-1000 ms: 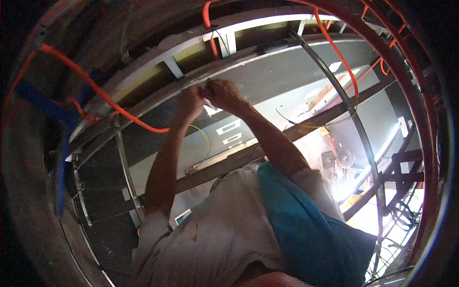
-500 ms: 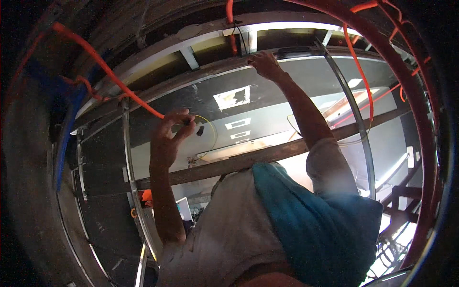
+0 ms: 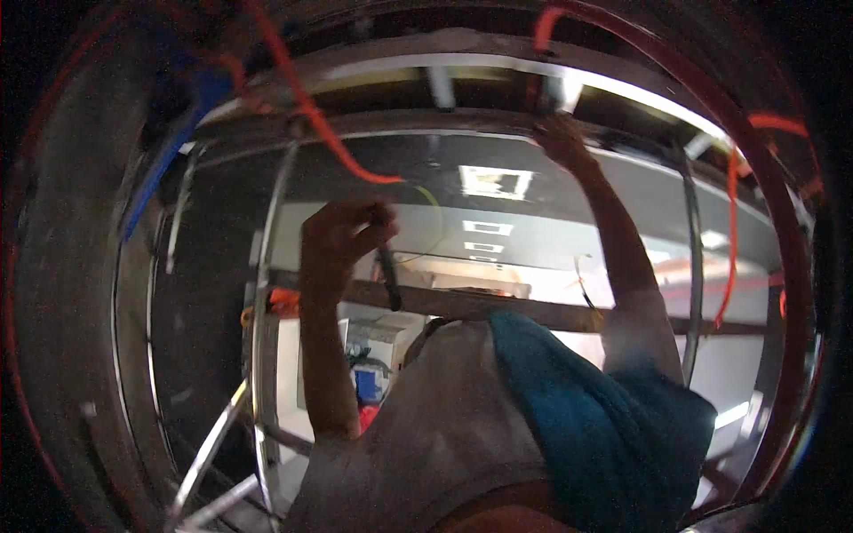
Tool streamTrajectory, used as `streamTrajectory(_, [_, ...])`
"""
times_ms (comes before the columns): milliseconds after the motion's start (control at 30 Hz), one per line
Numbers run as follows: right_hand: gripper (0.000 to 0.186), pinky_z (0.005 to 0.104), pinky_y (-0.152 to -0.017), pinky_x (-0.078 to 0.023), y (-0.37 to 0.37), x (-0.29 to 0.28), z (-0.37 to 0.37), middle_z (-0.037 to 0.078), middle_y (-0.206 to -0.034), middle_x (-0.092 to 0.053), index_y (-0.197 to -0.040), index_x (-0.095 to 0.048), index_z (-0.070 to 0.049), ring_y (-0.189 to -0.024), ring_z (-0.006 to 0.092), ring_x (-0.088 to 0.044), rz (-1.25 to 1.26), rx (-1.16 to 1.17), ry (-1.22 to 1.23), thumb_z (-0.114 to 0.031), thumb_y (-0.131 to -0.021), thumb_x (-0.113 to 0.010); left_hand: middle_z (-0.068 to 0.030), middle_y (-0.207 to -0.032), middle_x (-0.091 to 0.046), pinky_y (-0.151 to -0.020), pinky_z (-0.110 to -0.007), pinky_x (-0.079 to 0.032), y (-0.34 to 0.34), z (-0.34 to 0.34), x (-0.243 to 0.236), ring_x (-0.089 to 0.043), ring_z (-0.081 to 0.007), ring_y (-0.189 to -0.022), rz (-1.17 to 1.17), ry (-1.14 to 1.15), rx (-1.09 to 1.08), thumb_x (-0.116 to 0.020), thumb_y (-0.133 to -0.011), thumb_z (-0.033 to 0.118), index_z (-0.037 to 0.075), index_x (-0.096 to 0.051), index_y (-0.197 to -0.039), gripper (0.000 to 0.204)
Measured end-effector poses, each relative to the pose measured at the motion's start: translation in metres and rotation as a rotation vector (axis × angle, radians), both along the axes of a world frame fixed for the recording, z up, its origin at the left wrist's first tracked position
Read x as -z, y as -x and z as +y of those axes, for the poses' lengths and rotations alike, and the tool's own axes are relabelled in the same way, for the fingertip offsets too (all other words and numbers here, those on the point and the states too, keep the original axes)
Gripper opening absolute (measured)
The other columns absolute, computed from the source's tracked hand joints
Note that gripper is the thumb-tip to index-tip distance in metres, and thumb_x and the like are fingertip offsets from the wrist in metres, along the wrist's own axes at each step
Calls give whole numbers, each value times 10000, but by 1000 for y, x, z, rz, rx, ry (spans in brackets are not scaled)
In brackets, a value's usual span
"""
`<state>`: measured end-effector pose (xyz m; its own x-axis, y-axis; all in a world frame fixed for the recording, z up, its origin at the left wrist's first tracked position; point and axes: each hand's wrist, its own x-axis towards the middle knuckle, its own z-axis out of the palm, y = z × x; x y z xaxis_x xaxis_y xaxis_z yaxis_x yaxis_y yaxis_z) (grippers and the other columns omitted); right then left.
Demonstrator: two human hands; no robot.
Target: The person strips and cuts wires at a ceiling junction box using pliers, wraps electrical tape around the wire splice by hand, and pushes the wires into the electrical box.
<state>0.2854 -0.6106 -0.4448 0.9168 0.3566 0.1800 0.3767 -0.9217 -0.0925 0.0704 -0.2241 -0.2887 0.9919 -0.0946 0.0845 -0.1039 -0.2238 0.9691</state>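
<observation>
My left hand (image 3: pixel 346 233) is raised with its fingers closed on a dark, slim rod-like thing (image 3: pixel 389 280) that hangs down below the fingertips; its kind is unclear. Just above that hand, an orange flexible conduit (image 3: pixel 311 111) slants down from the ceiling. A thin yellow wire (image 3: pixel 437 213) comes out of its end and curves down behind the hand. My right hand (image 3: pixel 564 144) reaches up to the long beam (image 3: pixel 400 123) at the ceiling. Motion smears its fingers, so whether they hold anything is hidden.
Metal uprights stand left (image 3: pixel 274 213) and right (image 3: pixel 696 231). A wooden crossbar (image 3: pixel 569 309) runs in front of my body. More orange conduit (image 3: pixel 732 240) hangs at the right, a dark red pipe (image 3: pixel 702 84) curves overhead, and a blue strip (image 3: pixel 164 169) slants at the left.
The view has swung, shifting the scene rightward. My left hand now sits below the conduit's end, and the dark thing hangs longer from its fingers. My right hand stays up at the beam.
</observation>
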Motion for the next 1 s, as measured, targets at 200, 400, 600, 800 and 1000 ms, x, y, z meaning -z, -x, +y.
streamTrajectory(200, [645, 532, -1008, -402, 1, 29, -21, 188, -1276, -563, -1339, -557, -111, -1220, 391, -487, -182, 100, -10, -424, -813, -762, -101, -1288, -602, -874, -337, -608, -5, -6, -17, -633, -197, -1118, -68, 225, 9, -812, -752, -15, 104, -630, -1249, 543])
streamTrajectory(400, [617, 547, -1058, -372, 30, 6, 26, 243, -1348, -526, -1344, -512, -21, -1252, 427, -475, -300, 25, -170, -333, -859, -729, -97, -1386, -533, -893, -335, -604, -2, 15, -13, -607, -213, -1171, -181, 86, -18, -807, -762, -13, 114, -570, -1333, 632])
streamTrajectory(600, [315, 358, -913, -513, 137, -122, 171, 127, -1138, -695, -1247, -617, -41, -1047, 210, -666, 341, -429, -988, -60, -933, -648, -85, -1377, -528, -923, -332, -568, -3, 15, -14, -607, -213, -1161, -408, 44, -114, -784, -791, -17, 122, -562, -1353, 620])
streamTrajectory(800, [251, 344, -887, -509, 155, -179, 289, 107, -1109, -709, -1138, -666, -21, -995, 184, -668, 429, -708, -1327, -90, -902, -718, -84, -1352, -547, -874, -323, -558, 28, 51, -56, -602, -198, -1164, -694, -407, -390, -738, -817, -46, 123, -555, -1353, 591])
streamTrajectory(1000, [199, 324, -846, -521, 166, -219, 366, 87, -994, -733, -1070, -706, -24, -956, 151, -673, 624, -881, -1473, -165, -931, -697, -81, -1243, -633, -853, -317, -554, 60, 96, -96, -650, -182, -1034, -581, -352, -536, -771, -803, -9, 94, -611, -1291, 524])
